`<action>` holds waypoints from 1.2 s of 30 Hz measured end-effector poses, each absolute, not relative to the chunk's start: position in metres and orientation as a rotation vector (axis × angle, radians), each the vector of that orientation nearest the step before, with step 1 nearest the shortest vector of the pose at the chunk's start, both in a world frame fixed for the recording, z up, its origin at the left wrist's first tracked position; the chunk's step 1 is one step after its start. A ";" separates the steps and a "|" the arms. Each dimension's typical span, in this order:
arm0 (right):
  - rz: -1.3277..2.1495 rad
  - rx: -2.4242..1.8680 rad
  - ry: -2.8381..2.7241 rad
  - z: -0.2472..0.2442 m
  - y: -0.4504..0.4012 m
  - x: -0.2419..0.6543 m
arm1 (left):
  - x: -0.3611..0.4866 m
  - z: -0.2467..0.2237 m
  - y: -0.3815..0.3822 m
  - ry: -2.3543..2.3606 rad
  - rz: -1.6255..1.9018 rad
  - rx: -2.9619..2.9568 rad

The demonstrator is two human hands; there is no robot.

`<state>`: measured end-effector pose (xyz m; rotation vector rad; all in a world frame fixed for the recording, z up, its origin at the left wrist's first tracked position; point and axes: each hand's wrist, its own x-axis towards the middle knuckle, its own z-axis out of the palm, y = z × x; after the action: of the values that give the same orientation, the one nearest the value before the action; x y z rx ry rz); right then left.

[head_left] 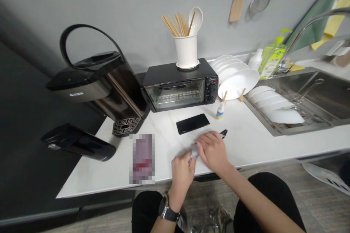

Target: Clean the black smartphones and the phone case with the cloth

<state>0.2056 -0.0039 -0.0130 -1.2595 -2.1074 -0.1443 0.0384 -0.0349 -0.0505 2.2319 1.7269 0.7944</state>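
Both the left hand (182,169) and the right hand (212,150) are curling nearly closed, gripping a small grey piece (194,150) between them in front of the phone (193,123) on the worktop (254,142). A black item (224,133) is showing at the phone's front right; whether the right hand is holding it, I cannot tell.

The left hand (182,169), with a watch (166,209) on its wrist, and the right hand (213,151) meet over the white counter (251,147), pinching a small grey cloth (194,150) (mostly hidden by the fingers). A black phone (193,123) lies just beyond, near a small bottle (220,111). Behind them, a toaster oven (179,94) bears a white cup (186,50) of chopsticks (179,25), with plates (240,83) standing beside it.
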 end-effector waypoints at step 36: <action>-0.140 -1.257 -2.234 -0.010 0.008 0.234 | 0.039 -0.052 -0.037 1.685 0.833 2.245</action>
<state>0.2341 0.0083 -0.0104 -1.2566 -2.2336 -0.1403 0.0389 -0.0368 -0.0524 2.2446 1.6852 0.8331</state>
